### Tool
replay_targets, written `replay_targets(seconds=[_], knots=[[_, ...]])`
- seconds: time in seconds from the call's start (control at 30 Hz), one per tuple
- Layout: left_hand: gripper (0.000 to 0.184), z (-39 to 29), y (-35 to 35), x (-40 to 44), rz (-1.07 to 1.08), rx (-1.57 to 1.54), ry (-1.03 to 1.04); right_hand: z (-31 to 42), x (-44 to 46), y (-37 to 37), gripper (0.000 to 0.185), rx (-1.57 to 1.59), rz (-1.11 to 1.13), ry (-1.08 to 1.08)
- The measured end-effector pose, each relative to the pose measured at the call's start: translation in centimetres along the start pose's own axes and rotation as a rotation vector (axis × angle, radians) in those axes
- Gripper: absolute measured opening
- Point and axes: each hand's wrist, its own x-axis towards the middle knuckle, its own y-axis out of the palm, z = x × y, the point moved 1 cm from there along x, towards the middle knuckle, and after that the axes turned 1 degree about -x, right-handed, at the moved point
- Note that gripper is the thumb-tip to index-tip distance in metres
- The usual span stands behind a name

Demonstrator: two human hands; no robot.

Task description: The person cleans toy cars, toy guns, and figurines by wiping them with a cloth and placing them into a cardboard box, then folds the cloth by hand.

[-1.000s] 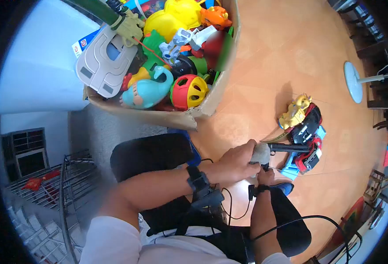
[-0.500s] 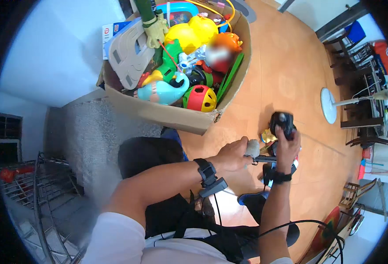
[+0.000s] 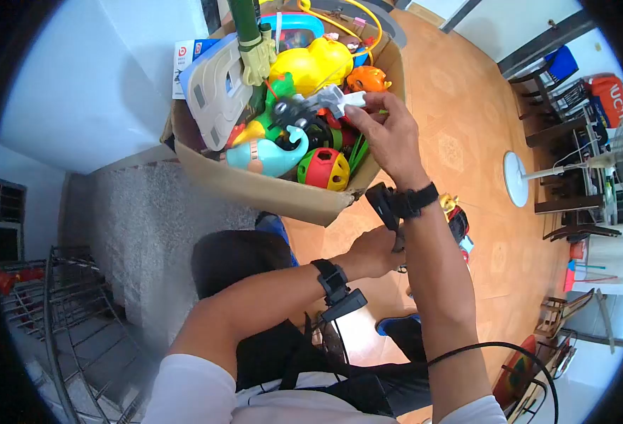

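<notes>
My right hand (image 3: 394, 134) is over the near right side of the cardboard box (image 3: 269, 187), its thumb and fingers closed on the white end of a grey and white toy (image 3: 334, 100). A black, blurred part (image 3: 290, 112) lies at that toy's far end; whether the two are joined is unclear. Around them are a green toy dinosaur, a yellow toy (image 3: 311, 65), an orange toy (image 3: 368, 79), a light-blue toy (image 3: 269, 154) and a red, yellow and green ball (image 3: 323, 169). My left hand (image 3: 375, 252) is lower down, curled round something dark, mostly hidden behind my right wrist.
More toys (image 3: 457, 220) lie on the orange tiled floor (image 3: 460, 141) beyond my right forearm. A fan with a round white base (image 3: 515, 179) stands to the right. Metal racks (image 3: 78, 318) are at the lower left, and a white wall (image 3: 114, 78) runs along the left.
My right hand has moved from a black object near the floor, up and left to the box. My left hand has stayed nearly in place, now partly covered by the right wrist.
</notes>
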Motion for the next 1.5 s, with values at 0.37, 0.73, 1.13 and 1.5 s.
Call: replay_targets(seconds=[0.37, 0.73, 1.13, 1.5], knots=[[0.054, 2.9, 3.2, 1.9, -0.181, -0.083, 0.040, -12.9, -15.2, -12.2, 0.018, 0.005, -0.522, 0.409], [0.048, 1.5, 4.8, 2.5, 0.000, 0.003, -0.112, -28.3, -45.9, -12.3, 0.028, 0.045, -0.222, 1.454], [0.038, 0.1, 7.2, 4.3, 0.093, -0.292, -0.202, -37.6, -44.5, -7.6, 0.061, -0.167, -0.365, 1.356], [0.046, 2.6, 7.0, 4.4, 0.047, -0.196, -0.093, -38.0, -41.3, -7.3, 0.023, 0.414, -0.410, 1.492]])
